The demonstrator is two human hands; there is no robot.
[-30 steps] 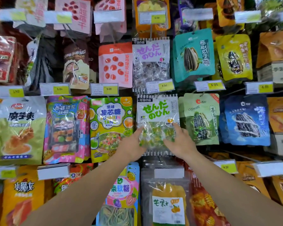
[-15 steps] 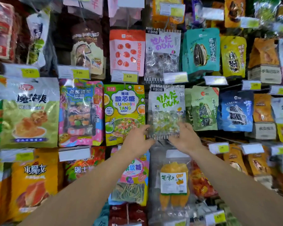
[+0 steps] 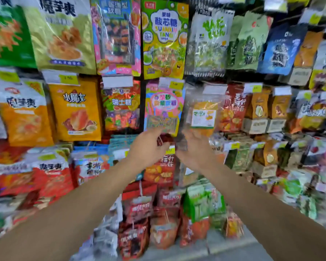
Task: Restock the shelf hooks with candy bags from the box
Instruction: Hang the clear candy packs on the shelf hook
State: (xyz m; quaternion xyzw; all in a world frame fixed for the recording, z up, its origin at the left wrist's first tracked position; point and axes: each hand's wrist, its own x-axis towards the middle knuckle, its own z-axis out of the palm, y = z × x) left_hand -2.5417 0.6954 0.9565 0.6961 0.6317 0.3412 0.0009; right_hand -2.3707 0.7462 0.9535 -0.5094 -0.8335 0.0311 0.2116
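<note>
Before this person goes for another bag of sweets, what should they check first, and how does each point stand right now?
1. Clear bag with green lettering hanging in its row: ok, it hangs beside the yellow-green candy bag.
2. Left hand free: ok, fingers relaxed and holding nothing.
3. Right hand free: cannot tell, it is blurred and something dark lies in front of it.
4. Bag seated fully on its hook: cannot tell, its top is cut off by the frame edge.
5. Box of stock within reach: cannot tell, no box is in view.
</note>
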